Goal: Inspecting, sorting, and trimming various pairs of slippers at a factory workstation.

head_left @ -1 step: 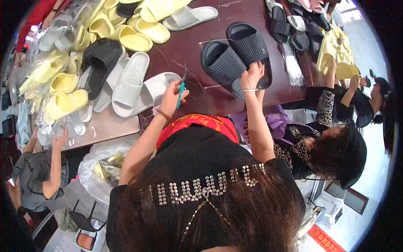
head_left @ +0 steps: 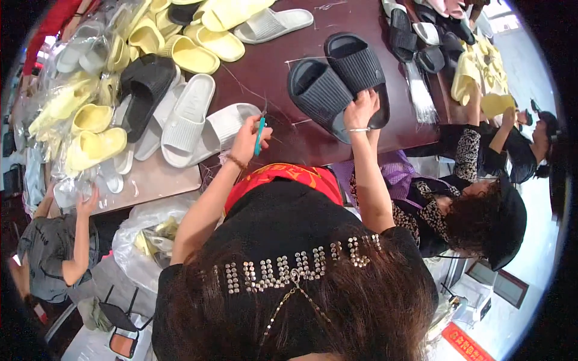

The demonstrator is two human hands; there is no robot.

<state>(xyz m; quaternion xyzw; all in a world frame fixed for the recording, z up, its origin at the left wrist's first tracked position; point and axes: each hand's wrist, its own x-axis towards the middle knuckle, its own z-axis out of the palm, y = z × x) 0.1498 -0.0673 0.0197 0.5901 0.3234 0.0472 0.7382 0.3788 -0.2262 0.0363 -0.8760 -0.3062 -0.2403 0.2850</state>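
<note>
Over the dark red table (head_left: 265,66), my right hand (head_left: 361,111) grips a black ribbed slide sandal (head_left: 355,57) at its strap. Against it on the left rests its mate, another black slide sandal (head_left: 319,90), and a thin white strand lies across the two. In my left hand (head_left: 245,141) is a pair of teal-handled scissors (head_left: 260,137), its dark tip pointing away from me. Close to that hand, a white ribbed slide (head_left: 232,126) lies partly under a second white slide (head_left: 188,123).
Yellow slides (head_left: 195,54), a black slide (head_left: 144,93) and plastic-wrapped pairs crowd the left. White strands (head_left: 418,96) hang together at the right. Co-workers stand on both sides; one at right holds a yellow slipper (head_left: 498,104). A clear plastic bag (head_left: 144,234) sits below the table.
My hands, the scissors and the black slides stay practically in place. At the right, a co-worker's hand and the yellow slides by it have shifted slightly.
</note>
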